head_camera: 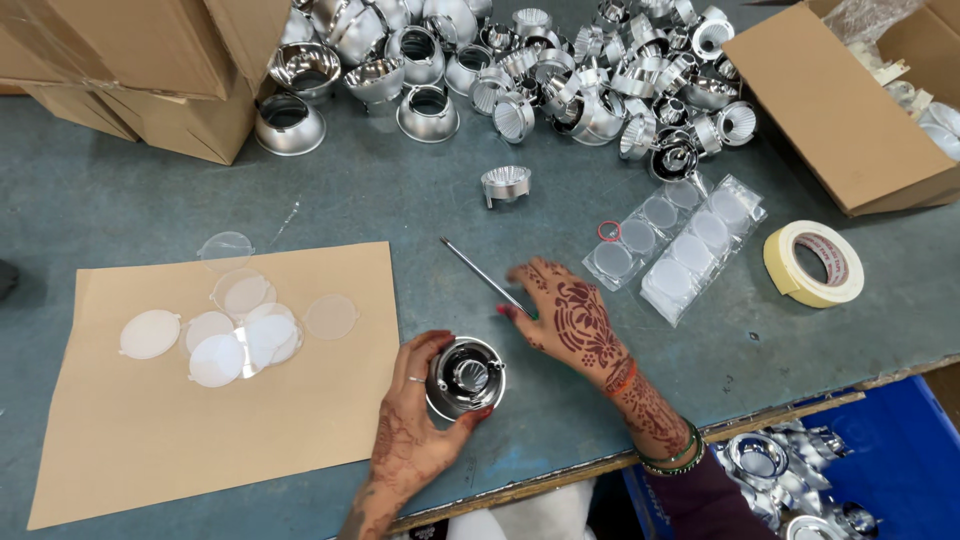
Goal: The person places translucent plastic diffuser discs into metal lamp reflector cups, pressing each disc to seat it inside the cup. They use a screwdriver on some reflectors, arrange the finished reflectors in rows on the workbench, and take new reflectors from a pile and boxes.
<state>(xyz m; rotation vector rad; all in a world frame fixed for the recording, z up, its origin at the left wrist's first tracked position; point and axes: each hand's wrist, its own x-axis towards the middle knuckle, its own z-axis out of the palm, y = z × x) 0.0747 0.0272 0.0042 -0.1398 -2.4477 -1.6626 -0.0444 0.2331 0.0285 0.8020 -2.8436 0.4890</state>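
Far to the left of the grip, beyond the held part: a sheet of brown kraft paper [150, 440] on the grey-green table [420, 200], strewn with round frosted diffuser discs [240, 330]. Nearer in, left hand [405, 440] curled round a chrome reflector cup [466, 377], thumb on its near side and fingers wrapped over the far side, the cup's open mouth facing up and its base on the table just off the paper's right edge. Immediately right of that cup, close but apart from it, right hand [570, 315] palm-down, fingers loosely spread and reaching leftward, fingertips resting on the near end of a thin metal rod [485, 277], perhaps a small screwdriver; not closed around it, contact only at the tips as far as can be judged. Rod's long axis running diagonally from those fingertips up and away to the left, so lying above the held cup and much nearer the right hand than the left. Straight above the right hand, a lone small reflector [506, 184] and a heap of chrome reflectors [560, 70]. Further right of the grip, clear blister strips of lenses [680, 245], then a roll of masking tape [815, 262], with a cardboard box [840, 100] behind.
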